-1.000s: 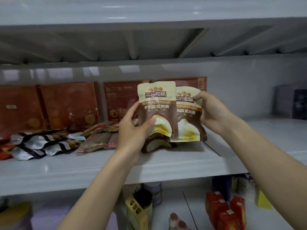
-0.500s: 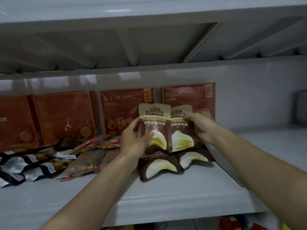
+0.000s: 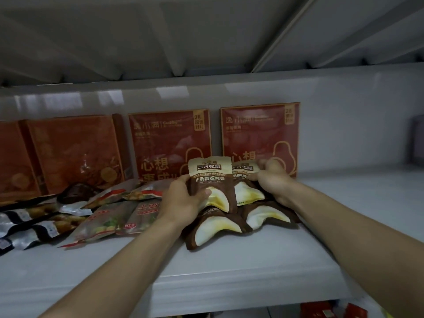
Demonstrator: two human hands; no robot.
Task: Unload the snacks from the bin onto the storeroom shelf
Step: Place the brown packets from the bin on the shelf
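The front pouch (image 3: 210, 180) stands upright with my left hand (image 3: 183, 200) clenched round its left edge, thumb across the face. My right hand (image 3: 273, 182) has a curled grip on the second pouch (image 3: 246, 187), which sits just behind and to the right. A second ago both were held up in the air at the shelf's front edge. Now they have come down and further in, and their bottoms touch the two brown pouches (image 3: 213, 228) already lying flat there. I judge this pair is all but delivered and only letting go remains. The shelf (image 3: 229, 271) also carries red boxes (image 3: 169, 143) propped against the back wall, red and green packets (image 3: 110, 219) lying just beside my left hand, and silver and black packets (image 3: 27, 223) further left. The bin is out of view, so I cannot tell what is left in it.
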